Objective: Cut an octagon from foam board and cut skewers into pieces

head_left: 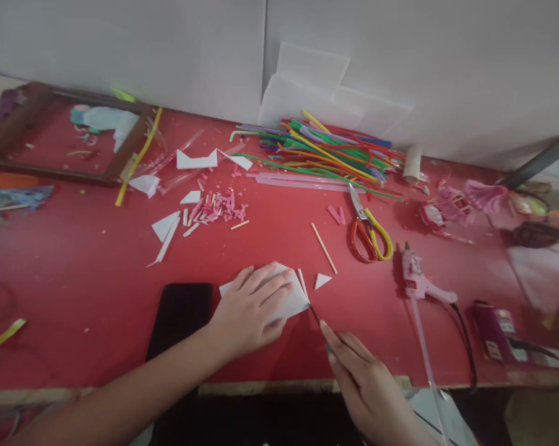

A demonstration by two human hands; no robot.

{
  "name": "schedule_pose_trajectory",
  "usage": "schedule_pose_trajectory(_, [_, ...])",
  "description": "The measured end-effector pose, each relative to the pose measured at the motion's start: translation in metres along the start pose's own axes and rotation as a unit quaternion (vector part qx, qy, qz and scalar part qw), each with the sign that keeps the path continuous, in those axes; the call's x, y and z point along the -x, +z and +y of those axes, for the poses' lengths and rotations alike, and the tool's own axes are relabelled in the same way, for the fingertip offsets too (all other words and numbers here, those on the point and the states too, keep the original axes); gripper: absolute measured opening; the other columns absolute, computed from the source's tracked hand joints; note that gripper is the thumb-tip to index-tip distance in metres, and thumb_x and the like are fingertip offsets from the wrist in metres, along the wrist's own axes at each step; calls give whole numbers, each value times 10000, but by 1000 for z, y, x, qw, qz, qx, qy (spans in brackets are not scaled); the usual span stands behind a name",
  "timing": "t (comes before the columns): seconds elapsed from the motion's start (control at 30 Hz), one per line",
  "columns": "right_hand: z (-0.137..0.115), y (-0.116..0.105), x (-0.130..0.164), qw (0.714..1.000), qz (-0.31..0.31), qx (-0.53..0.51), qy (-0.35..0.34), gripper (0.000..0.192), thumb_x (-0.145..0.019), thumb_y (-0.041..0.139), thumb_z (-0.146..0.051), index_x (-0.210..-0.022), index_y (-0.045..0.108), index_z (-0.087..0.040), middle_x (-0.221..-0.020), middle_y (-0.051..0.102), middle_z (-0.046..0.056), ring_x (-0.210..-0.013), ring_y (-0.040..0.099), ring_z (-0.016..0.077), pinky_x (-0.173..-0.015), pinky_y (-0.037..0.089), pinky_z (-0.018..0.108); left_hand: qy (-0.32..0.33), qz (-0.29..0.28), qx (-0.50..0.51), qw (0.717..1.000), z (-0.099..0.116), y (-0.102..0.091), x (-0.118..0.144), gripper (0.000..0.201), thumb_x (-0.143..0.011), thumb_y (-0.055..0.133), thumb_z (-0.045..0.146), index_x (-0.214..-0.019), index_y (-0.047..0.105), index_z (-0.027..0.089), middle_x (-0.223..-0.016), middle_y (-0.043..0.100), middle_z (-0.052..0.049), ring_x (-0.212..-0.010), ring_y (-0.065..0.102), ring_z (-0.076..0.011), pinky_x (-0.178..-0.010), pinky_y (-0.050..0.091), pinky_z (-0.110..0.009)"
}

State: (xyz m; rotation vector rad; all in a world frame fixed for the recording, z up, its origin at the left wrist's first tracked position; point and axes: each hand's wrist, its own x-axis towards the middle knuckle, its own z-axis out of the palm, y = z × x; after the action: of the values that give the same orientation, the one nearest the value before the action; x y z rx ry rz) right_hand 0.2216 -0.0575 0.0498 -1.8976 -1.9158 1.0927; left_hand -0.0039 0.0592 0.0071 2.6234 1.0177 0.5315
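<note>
Pressing flat with fingers spread, the left hand [251, 310] pins a white foam piece [292, 301] to the red table [75, 297] just below the centre of the frame, holding nothing else. At lower right of centre the right hand [367, 384] is closed in a pen-like grip on a thin dark blade tool [315, 314], its tip touching the right edge of the foam. To cut cleanly, I judge the left fingertips should stay back from the blade's line, and the stroke should be drawn slowly toward the body with steady pressure. A narrow white strip [302, 282] and a small white triangle [321, 280] lie just beside the foam, a black phone [179, 316] to its left. Farther up are scissors [369, 232], a pink glue gun [418, 279] and coloured straws [325, 152].
</note>
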Motion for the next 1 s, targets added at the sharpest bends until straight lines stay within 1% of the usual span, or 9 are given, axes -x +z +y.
schedule_pose_trajectory(0.1, [5,0,5,1000,2,-13,4,479,-1014,339,-241,-1453,527,-197,-1187,676,144,-1074,699,173,-921,560,269,2,-10,-5,1000,0,0,1,464,-897,578,369,-1335,597,217,-1449,582,-24,-1391,440,-290,-1130,315,-464])
schedule_pose_trajectory(0.27, [8,-16,12,999,-41,-10,-18,452,-1009,382,-237,-1424,560,-210,-1103,701,120,-1037,712,169,-873,576,247,-10,-24,-23,999,2,-6,3,458,-949,515,361,-1371,573,194,-1496,533,-30,-1394,421,-306,-1094,349,-473])
schedule_pose_trajectory(0.43, [0,-17,2,999,40,-33,-3,435,-1026,385,-277,-1422,554,-213,-1110,684,109,-986,704,151,-863,567,225,-34,-52,-62,996,8,-21,5,515,-943,524,379,-1411,543,164,-1514,504,-79,-1322,469,-329,-1000,449,-467])
schedule_pose_trajectory(0.53, [3,-10,-8,997,54,-47,-2,426,-1030,388,-288,-1412,563,-217,-1096,675,102,-998,689,157,-887,559,245,-50,-59,-97,992,12,-26,7,508,-909,571,333,-1389,568,165,-1461,549,-92,-1213,529,-332,-935,500,-457])
schedule_pose_trajectory(0.63, [13,-7,-15,996,84,-30,7,426,-1026,396,-289,-1411,562,-210,-1123,666,113,-1033,676,183,-895,560,289,-45,-39,-128,990,13,-24,9,502,-910,598,365,-1359,592,141,-1382,600,-142,-1162,562,-346,-888,522,-453])
schedule_pose_trajectory(0.7, [17,-9,-19,993,113,-16,16,433,-1025,395,-294,-1414,553,-188,-1154,653,129,-1035,673,197,-882,561,306,-35,-26,-133,990,12,-19,9,499,-922,589,391,-1333,608,107,-1350,611,-183,-1222,543,-370,-941,505,-477])
schedule_pose_trajectory(0.77, [16,-12,-23,992,126,-17,12,434,-1025,391,-300,-1406,557,-172,-1154,648,137,-1014,673,198,-867,560,304,-19,-23,-127,991,11,-14,8,475,-929,579,393,-1309,623,111,-1361,604,-188,-1301,505,-371,-1023,466,-494])
schedule_pose_trajectory(0.87, [6,-13,-32,993,103,-49,-5,427,-1028,388,-302,-1397,569,-185,-1085,659,115,-915,672,176,-822,562,277,-3,-24,-120,992,12,-9,5,442,-924,594,380,-1305,622,158,-1398,588,-154,-1332,500,-339,-1041,463,-474])
schedule_pose_trajectory(1.0, [-7,-6,-45,993,84,-85,-21,420,-1012,410,-275,-1382,594,-206,-1046,677,97,-881,673,170,-817,569,279,-21,-16,-130,991,18,-8,0,453,-901,645,377,-1291,618,149,-1365,606,-162,-1250,557,-356,-903,535,-464])
